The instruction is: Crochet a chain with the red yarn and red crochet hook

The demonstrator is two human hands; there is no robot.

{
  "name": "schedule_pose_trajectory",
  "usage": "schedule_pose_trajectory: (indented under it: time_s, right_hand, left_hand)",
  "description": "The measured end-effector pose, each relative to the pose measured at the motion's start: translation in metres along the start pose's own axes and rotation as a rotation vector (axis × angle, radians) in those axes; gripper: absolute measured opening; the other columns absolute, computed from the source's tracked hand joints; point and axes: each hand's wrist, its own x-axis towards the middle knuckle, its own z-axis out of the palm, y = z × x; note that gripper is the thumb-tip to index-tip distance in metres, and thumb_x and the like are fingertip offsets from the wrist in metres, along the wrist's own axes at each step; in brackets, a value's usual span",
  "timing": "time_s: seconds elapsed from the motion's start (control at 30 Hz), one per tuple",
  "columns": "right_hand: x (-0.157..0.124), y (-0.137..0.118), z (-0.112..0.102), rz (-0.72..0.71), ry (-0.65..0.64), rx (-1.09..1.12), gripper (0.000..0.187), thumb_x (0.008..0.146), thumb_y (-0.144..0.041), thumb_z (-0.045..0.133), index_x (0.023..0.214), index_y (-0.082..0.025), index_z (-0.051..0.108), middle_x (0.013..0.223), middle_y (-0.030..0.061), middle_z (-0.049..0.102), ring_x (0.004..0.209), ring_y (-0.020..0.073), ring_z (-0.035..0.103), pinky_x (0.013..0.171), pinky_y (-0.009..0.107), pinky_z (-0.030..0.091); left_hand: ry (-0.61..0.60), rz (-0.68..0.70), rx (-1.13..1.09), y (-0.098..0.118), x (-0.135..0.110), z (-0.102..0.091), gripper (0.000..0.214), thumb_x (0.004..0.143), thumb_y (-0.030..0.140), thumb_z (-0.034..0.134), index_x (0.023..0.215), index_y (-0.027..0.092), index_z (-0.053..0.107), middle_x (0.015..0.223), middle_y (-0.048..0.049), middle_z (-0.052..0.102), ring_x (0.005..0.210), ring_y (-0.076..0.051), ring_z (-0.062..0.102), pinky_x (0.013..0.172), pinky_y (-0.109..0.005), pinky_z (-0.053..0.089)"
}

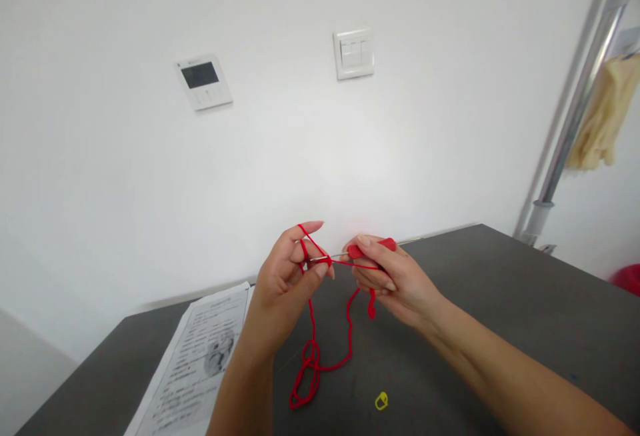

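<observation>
My right hand (383,263) grips the red handle of a crochet hook (356,251), whose thin metal shaft points left. Between the thumb and a finger of my left hand (290,266) is a small piece of red crochet work (325,260), with the hook's tip at it. Red yarn (311,235) loops over my raised left index finger and runs down to the table. A strand also stretches from the work to my right hand, and a short red end dangles below it. Loose red yarn (305,383) lies coiled on the table. The hook's very tip is hard to make out.
Printed sheets (195,356) lie on the dark table (450,356) under my left forearm. A yellow stitch marker (381,401) rests near the front. Behind is a white wall with a switch (354,53) and a screen panel (204,83). Yellowish gloves (605,116) hang at right.
</observation>
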Motion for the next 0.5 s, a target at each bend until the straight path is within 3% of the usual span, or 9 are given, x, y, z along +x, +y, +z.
schedule_pose_trajectory:
  time_s: [0.33, 0.5]
  right_hand:
    - [-0.0015, -0.0006, 0.0019, 0.002, 0.018, -0.123, 0.045, 0.092, -0.049, 0.064, 0.063, -0.019, 0.048, 0.041, -0.0133, 0.024, 0.039, 0.0048, 0.011, 0.042, 0.024, 0.011]
    - [-0.0028, -0.0033, 0.0033, -0.061, 0.037, -0.229, 0.045, 0.093, -0.050, 0.062, 0.063, -0.018, 0.050, 0.044, -0.0116, 0.027, 0.043, 0.0061, 0.015, 0.044, 0.026, 0.013]
  left_hand:
    - [-0.009, -0.007, 0.005, -0.0002, -0.0008, -0.0014, 0.039, 0.091, 0.023, 0.066, 0.129, 0.022, 0.058, 0.081, 0.0013, 0.069, 0.077, -0.013, 0.063, 0.074, -0.026, 0.048]
    - [0.049, -0.015, 0.075, 0.0006, -0.0013, -0.0001, 0.035, 0.093, 0.030, 0.064, 0.127, 0.023, 0.061, 0.077, 0.0022, 0.067, 0.074, -0.013, 0.064, 0.072, -0.026, 0.049]
